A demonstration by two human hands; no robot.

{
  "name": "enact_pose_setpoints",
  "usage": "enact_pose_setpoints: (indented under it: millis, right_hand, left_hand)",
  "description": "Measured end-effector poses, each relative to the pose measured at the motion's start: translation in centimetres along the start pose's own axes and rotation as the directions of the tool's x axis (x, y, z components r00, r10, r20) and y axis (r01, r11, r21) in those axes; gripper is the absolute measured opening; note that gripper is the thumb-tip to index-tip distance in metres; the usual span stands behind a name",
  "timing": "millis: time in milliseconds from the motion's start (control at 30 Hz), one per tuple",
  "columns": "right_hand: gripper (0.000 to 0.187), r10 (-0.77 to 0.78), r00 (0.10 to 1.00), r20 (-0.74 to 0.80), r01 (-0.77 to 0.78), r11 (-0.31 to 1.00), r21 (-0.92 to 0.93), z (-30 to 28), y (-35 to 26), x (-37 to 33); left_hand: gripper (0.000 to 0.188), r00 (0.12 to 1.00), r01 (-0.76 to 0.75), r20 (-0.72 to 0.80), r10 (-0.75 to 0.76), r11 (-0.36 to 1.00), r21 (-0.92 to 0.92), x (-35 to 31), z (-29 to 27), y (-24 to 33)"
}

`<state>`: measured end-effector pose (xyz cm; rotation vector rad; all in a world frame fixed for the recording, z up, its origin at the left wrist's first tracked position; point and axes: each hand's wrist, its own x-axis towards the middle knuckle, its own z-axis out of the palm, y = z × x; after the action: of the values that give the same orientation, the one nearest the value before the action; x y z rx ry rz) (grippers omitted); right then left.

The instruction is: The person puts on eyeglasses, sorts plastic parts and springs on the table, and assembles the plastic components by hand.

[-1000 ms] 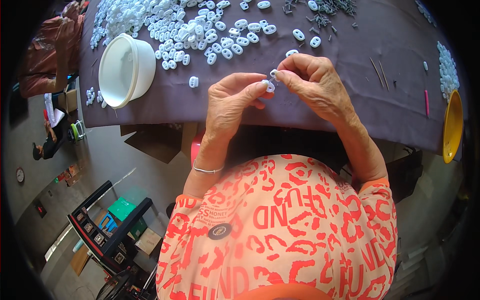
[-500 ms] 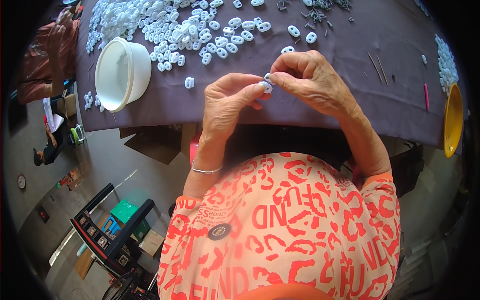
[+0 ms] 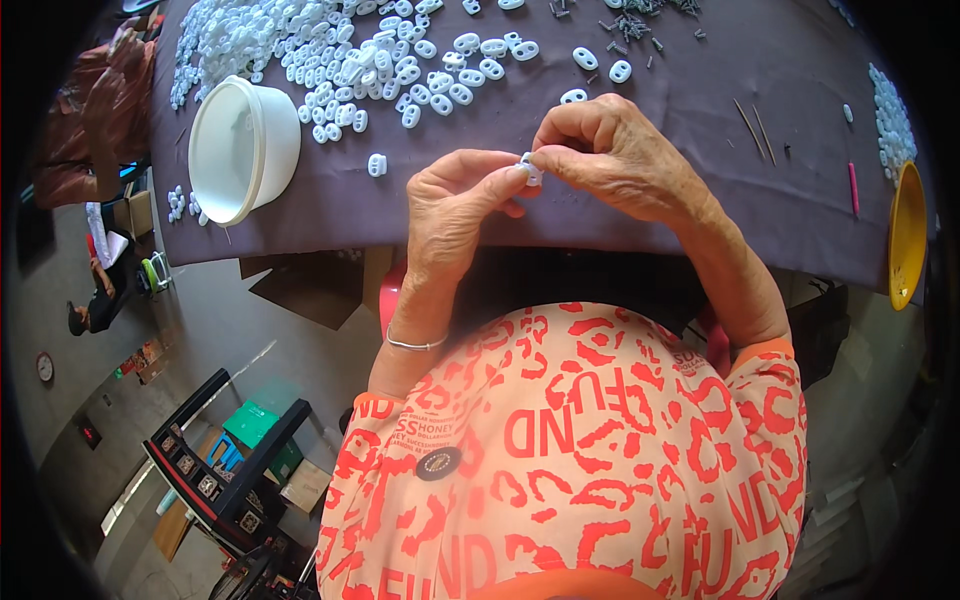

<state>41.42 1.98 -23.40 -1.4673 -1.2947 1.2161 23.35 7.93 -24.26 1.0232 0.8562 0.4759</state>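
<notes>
Above the near part of the table, my left hand (image 3: 447, 205) pinches a white oval cord lock piece (image 3: 534, 177) between thumb and fingertips. My right hand (image 3: 625, 160) has its thumb and forefinger closed on a smaller white plastic piece (image 3: 526, 158), set against the top of the oval one. Fingertips cover much of both, so how far one sits inside the other cannot be told. Beyond my hands lie many loose two-hole oval pieces (image 3: 440, 83), with a single cord lock (image 3: 377, 165) apart from them on the left.
A purple-brown cloth covers the table (image 3: 340, 215). On the left stands a white tub (image 3: 277, 140). Small dark springs (image 3: 630, 27) lie at the back. Two thin sticks (image 3: 765, 135), a pink pen-like rod (image 3: 853, 190) and a yellow bowl (image 3: 905, 240) are at the right. A co-worker's arm (image 3: 100, 130) shows far left.
My right hand has shifted slightly left, bringing the small piece closer against the oval one. My left hand has barely moved.
</notes>
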Motion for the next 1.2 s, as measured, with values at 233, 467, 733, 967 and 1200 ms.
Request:
enact_pose_setpoints:
  millis: [233,467,733,967,1200]
  right_hand:
    - [0.017,-0.002,1.0,-0.005,0.002,1.0,-0.021,0.1,0.2,0.2]
    - [0.018,-0.011,0.999,0.041,0.013,0.999,-0.05,-0.2,0.1,0.4]
    - [0.019,-0.051,0.997,0.06,0.052,0.998,-0.029,-0.3,0.3,0.9]
    - [0.019,-0.071,0.993,0.096,0.073,0.997,-0.018,-0.4,0.5,1.4]
    - [0.019,-0.103,0.989,0.102,0.103,0.995,0.004,0.0,0.7,1.8]
  left_hand:
    - [0.013,0.999,-0.017,-0.029,0.017,1.0,0.012,-0.2,0.3,0.0]
    - [0.013,0.997,-0.042,-0.064,0.043,0.999,0.018,-0.5,0.6,-0.3]
    - [0.013,0.98,-0.159,-0.121,0.159,0.987,0.009,-0.9,1.1,-1.4]
    - [0.012,0.954,-0.237,-0.184,0.237,0.971,0.023,-0.8,1.5,-1.8]
    - [0.012,0.941,-0.277,-0.196,0.276,0.961,0.022,-0.6,1.4,-1.8]
